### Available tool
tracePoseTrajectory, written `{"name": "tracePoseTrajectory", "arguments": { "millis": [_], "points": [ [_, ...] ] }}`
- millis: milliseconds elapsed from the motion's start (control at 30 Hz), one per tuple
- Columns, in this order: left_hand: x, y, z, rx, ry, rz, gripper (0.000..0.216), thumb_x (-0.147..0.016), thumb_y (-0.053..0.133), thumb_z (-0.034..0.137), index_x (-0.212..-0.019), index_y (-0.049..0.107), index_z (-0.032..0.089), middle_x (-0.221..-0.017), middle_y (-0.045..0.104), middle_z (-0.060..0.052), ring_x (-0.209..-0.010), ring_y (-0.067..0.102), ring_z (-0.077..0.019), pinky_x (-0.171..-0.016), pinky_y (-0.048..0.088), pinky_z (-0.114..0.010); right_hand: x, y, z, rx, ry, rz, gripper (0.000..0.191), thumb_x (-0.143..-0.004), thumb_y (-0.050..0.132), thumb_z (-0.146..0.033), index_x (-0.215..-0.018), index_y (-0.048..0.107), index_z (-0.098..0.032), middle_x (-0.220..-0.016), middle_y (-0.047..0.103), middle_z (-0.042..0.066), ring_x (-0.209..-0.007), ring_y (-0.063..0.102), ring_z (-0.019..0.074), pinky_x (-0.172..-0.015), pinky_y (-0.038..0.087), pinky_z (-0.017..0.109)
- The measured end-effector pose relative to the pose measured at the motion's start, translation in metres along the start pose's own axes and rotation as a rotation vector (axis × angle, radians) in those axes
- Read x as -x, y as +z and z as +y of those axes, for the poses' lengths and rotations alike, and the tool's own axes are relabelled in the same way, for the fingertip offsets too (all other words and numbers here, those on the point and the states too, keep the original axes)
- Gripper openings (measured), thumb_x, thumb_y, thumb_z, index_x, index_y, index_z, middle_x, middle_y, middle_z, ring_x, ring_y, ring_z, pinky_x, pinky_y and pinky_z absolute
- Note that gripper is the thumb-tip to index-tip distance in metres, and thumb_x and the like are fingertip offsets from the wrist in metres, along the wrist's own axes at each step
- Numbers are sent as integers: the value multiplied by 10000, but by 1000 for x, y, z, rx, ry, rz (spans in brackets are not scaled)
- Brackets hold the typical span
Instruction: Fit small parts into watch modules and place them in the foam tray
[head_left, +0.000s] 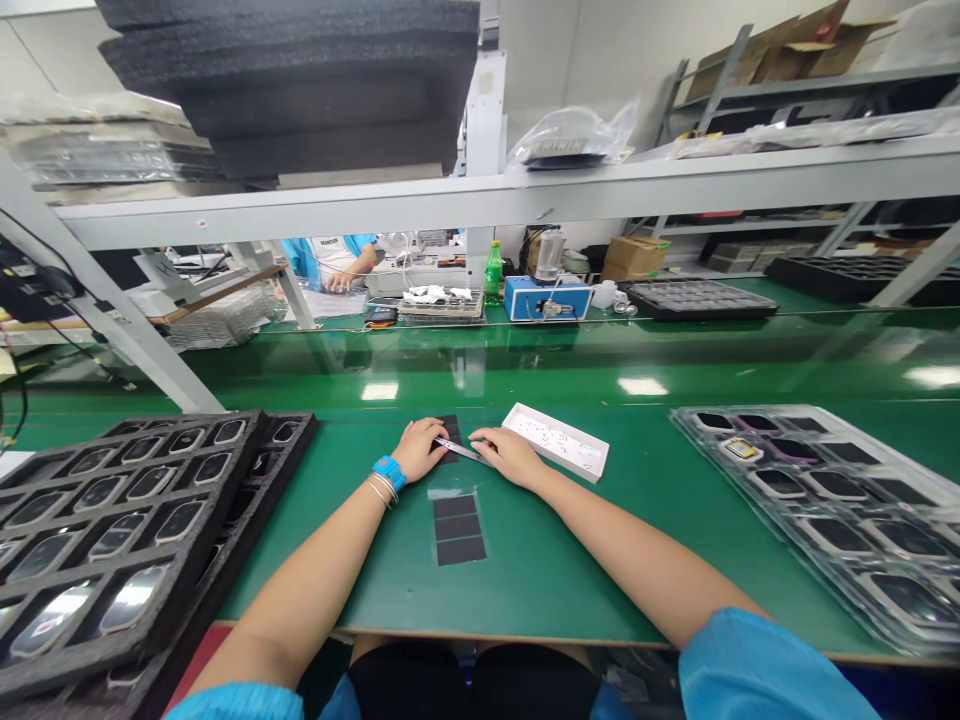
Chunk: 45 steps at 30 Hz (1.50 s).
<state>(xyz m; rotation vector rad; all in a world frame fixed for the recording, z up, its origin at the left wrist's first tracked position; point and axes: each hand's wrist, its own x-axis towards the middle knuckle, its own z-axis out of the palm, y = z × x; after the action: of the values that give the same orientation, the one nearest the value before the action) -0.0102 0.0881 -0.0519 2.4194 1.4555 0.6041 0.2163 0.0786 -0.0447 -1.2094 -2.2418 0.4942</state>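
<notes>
A slim silvery pair of tweezers (466, 453) spans the gap between my two hands. My right hand (514, 458) is closed on its right end, while its left end reaches the fingertips of my left hand (418, 452). The left fingers are drawn together over a black sheet (448, 428); whatever they pinch is too small to make out. Nearer me lies a clear film with black rectangular pieces (459, 530) on the green table. Just beyond my right hand sits a white open box (559, 442) with small dark bits scattered on its white inside.
Black foam trays (251, 500) of framed glass parts are stacked at left. At right lies a clear plastic tray (806, 545) with similar parts. A white shelf beam (480, 205) crosses above. Behind stand a green bottle (493, 273), a blue device (546, 299) and another person (330, 262).
</notes>
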Motion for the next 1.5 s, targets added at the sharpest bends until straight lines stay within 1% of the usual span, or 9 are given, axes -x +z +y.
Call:
{"name": "tracePoseTrajectory", "arguments": {
  "millis": [167, 367, 733, 800, 967, 1100, 1333, 1500],
  "points": [
    [0, -2, 1, 3, 0, -11, 148, -863, 586, 174, -1004, 622, 203, -1275, 570, -111, -1276, 485, -264, -1110, 318, -545, 0, -1, -2, 0, -5, -8, 196, -930, 541, -263, -987, 718, -201, -838, 698, 54, -791, 614, 183, -761, 446, 299],
    [0, -2, 1, 7, -5, -9, 138, -857, 591, 171, -987, 622, 203, -1274, 571, -110, -1275, 485, -266, -1113, 311, -555, 0, -2, -3, -4, -7, -22, 180, -928, 547, -248, -963, 717, -200, -875, 712, 50, -812, 611, 183, -779, 440, 303],
    [-2, -1, -2, 17, -3, 22, 71, -866, 573, 165, -899, 633, 182, -1230, 597, -115, -1228, 521, -267, -1094, 352, -535, 1, -4, -6, -6, -15, -29, 188, -932, 532, -244, -945, 717, -211, -904, 717, 44, -823, 614, 185, -796, 443, 317],
    [-2, -1, -2, 18, -6, 32, 70, -865, 574, 159, -890, 636, 181, -1221, 603, -114, -1216, 529, -267, -1088, 365, -525, 1, -4, -6, -6, -13, -29, 180, -928, 541, -247, -940, 717, -212, -885, 714, 42, -812, 614, 183, -787, 445, 316],
    [-2, -1, -1, 25, -10, 51, 71, -855, 581, 145, -870, 640, 181, -1216, 606, -108, -1200, 545, -268, -1073, 386, -508, 0, -2, -5, -10, -5, -29, 138, -885, 623, -267, -961, 711, -194, -759, 679, 27, -749, 602, 169, -747, 449, 298],
    [-2, -1, -1, 38, -9, 59, 76, -846, 586, 138, -864, 648, 178, -1190, 615, -110, -1186, 555, -271, -1063, 398, -497, 1, -1, -3, -9, -15, -29, 131, -845, 674, -244, -956, 709, -185, -737, 666, 19, -741, 591, 160, -754, 447, 293],
    [-2, -4, 0, 84, 14, 109, 75, -836, 598, 145, -854, 661, 180, -1108, 649, -99, -1145, 576, -256, -1041, 432, -456, 1, -1, -3, -7, -42, -29, 108, -869, 631, -212, -931, 717, -191, -752, 664, 23, -744, 582, 154, -758, 439, 294],
    [-1, -7, 1, 110, 29, 145, 85, -838, 598, 149, -857, 674, 182, -1112, 655, -94, -1129, 583, -249, -1043, 439, -459, 0, 0, -2, -3, -42, -32, 108, -871, 629, -221, -924, 719, -193, -755, 664, 26, -735, 579, 156, -739, 434, 294]
  ]
}}
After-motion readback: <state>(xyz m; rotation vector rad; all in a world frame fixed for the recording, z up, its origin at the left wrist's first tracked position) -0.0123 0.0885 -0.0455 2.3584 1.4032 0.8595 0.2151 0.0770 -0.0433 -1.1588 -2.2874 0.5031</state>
